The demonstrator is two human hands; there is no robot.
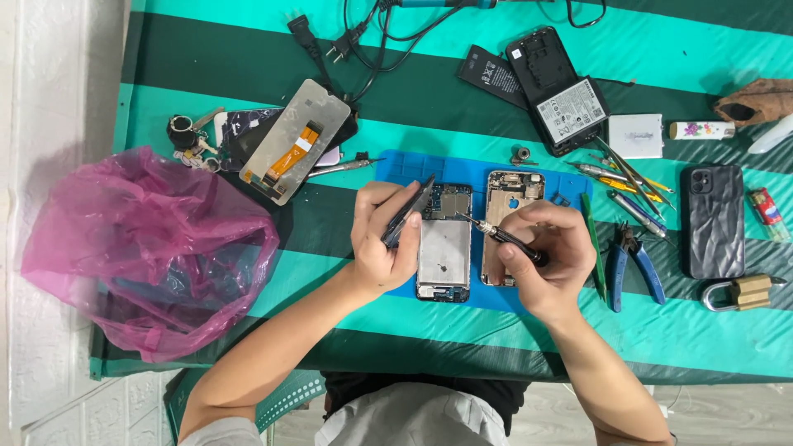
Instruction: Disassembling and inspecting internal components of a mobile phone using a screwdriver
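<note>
1. We see the left hand (382, 239) closed around dark tweezers (407, 212), resting against the left edge of the opened phone (444, 242); held so, it seems to steady the phone.
2. The right hand (541, 248) grips a small screwdriver (500, 234) like a pen, its tip angled down onto the phone's upper part, a hold that suits fine work.
3. The phone lies face-down on a blue mat (396, 169) in the middle of the green striped cloth (496, 330), just before us, with its back frame (505, 216) set beside it on the right.
4. Pliers (632, 260), spare picks and drivers (628, 186) lie to the right, within reach.
5. A loose screen (295, 140) and a pink bag (140, 248) sit well off to the left, apart from the work.
</note>
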